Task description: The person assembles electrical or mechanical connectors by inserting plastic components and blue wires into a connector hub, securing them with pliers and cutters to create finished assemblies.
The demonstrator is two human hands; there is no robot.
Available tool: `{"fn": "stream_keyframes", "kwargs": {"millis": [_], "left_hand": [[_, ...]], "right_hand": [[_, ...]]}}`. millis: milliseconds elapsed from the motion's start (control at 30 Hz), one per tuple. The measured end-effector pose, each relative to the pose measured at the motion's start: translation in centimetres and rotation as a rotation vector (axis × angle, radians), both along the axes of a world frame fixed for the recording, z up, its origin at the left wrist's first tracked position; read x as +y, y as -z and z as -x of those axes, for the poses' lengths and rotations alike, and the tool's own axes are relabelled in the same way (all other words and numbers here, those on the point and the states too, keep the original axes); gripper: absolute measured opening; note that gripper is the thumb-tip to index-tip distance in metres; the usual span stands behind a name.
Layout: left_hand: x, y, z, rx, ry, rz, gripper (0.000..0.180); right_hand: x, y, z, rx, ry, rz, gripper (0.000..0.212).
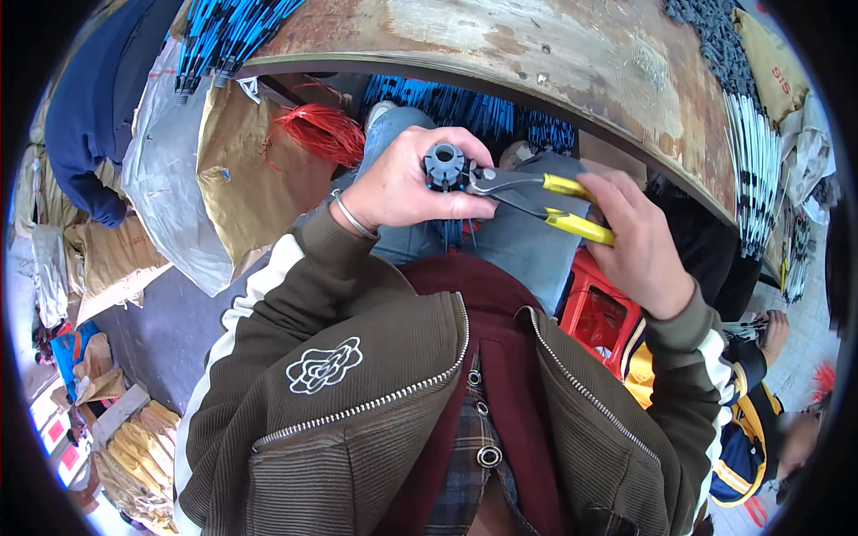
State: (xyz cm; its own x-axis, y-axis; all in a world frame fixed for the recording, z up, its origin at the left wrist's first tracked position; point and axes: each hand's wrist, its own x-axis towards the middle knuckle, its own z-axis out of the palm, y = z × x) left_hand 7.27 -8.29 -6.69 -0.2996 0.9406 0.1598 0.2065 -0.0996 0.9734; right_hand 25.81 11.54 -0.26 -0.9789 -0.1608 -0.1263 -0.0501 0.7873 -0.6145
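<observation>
My left hand (398, 179) is closed around a grey round notched hub (441, 159) with a hole in its middle. Its thumb and forefinger reach toward the head of a pair of pliers (568, 224) with yellow handles. Those handles are spread apart in my right hand (636, 230), whose fingers wrap over the upper one. The metal jaws lie right against the hub's side, and what sits between them is hidden. Below the hub, thin dark and blue pieces (452, 234) show above my lap.
A worn wooden table (500, 40) spans the far side, its edge just beyond my hands. Bundles of blue-black rods (234, 36) and pale rods (751, 170) flank it. Red strings (323, 134) hang near brown sacking (241, 161). A red plastic stool (597, 308) stands below my right hand. Other people work at both sides.
</observation>
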Motion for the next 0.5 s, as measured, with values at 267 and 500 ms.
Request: {"fn": "stream_keyframes", "kwargs": {"millis": [267, 500], "left_hand": [[0.4, 0.8, 0.2, -0.059, 0.161, -0.082, 0.034], [0.4, 0.2, -0.7, -0.005, 0.013, -0.020, 0.030]], "right_hand": [[-0.2, 8.3, -1.1, -0.868, -0.139, 0.979, 0.070], [-1.2, 1.6, -0.8, -0.122, 0.102, 0.203, 0.064]]}}
